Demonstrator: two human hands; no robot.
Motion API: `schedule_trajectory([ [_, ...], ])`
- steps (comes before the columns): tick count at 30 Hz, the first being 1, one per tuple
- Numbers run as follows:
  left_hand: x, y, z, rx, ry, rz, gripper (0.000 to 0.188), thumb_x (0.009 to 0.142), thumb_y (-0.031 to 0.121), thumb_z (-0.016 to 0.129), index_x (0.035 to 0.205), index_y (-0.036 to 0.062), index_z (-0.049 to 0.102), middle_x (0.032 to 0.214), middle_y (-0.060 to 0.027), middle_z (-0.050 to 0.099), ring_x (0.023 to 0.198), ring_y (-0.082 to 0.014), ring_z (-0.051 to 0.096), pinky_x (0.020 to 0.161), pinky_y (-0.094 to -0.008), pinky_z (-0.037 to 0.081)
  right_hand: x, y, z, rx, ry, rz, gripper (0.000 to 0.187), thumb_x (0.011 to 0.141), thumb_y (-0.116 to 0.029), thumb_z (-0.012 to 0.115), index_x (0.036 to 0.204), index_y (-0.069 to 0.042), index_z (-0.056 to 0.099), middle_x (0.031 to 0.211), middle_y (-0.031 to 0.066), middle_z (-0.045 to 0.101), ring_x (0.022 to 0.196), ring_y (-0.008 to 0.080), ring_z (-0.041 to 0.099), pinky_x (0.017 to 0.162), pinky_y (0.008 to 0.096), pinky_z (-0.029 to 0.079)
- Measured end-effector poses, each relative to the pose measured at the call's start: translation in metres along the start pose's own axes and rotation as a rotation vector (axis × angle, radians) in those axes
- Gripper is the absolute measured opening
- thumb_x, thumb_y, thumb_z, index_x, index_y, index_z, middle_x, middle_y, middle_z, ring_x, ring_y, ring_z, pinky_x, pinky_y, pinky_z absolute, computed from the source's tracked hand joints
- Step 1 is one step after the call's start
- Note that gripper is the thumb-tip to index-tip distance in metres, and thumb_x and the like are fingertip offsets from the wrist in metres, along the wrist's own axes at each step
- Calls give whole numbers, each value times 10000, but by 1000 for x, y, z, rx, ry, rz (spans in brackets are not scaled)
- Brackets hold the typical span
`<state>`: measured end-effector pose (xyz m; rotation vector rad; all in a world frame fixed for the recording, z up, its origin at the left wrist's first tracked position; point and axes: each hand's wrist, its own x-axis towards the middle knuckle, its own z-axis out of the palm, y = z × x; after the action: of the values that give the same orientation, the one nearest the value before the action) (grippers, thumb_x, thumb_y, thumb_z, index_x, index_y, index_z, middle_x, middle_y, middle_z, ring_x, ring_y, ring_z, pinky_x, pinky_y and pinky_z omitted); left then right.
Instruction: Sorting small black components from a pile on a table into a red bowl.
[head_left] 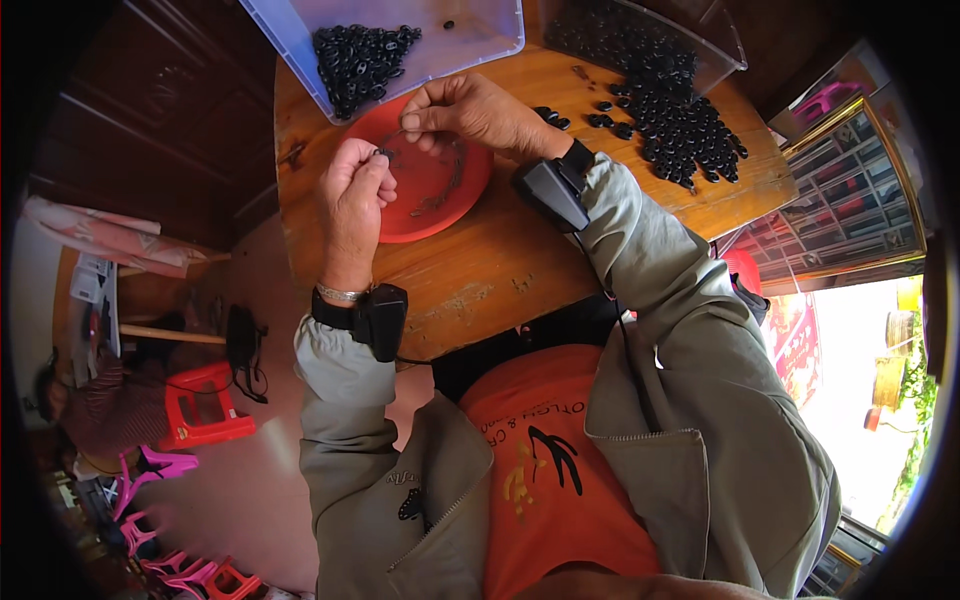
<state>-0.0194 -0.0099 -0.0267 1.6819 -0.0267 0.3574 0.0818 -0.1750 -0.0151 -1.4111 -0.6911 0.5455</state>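
Over a round red plate (425,225), both my hands work close together with their fingertips pinched. My left hand (352,190) grips a small black piece (381,153) between thumb and forefinger. Just beyond it, my right hand (465,112) is closed in a pinch. Whatever sits between its fingertips is too small and thin to make out. Thin, dark, wire-like bits (437,200) lie on the plate, partly below my right hand.
A translucent bin (470,45) holding a heap of black oval pieces (362,62) stands behind the plate. At the right, a tipped clear box (715,55) spills more black pieces (690,140) onto the wooden table (450,290). A red stool (207,405) stands at left.
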Motion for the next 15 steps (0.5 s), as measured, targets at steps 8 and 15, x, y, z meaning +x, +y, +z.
schedule_trajectory([
  [8, -4, 6, 6, 219, 24, 118, 119, 861, 114, 518, 797, 15, 526, 593, -19, 496, 536, -91, 482, 502, -250, 402, -5, -7, 12, -158, -20, -118, 148, 870, -195, 638, 893, -52, 669, 756, -35, 629, 659, 40, 536, 573, 197, 437],
  [15, -5, 6, 6, 232, 42, 136, 106, 851, 100, 515, 785, 17, 519, 567, -29, 486, 518, -104, 479, 494, -267, 400, -5, -4, 15, -193, -52, -173, 173, 882, -187, 619, 919, -24, 664, 765, -29, 629, 695, 46, 542, 609, 195, 435],
])
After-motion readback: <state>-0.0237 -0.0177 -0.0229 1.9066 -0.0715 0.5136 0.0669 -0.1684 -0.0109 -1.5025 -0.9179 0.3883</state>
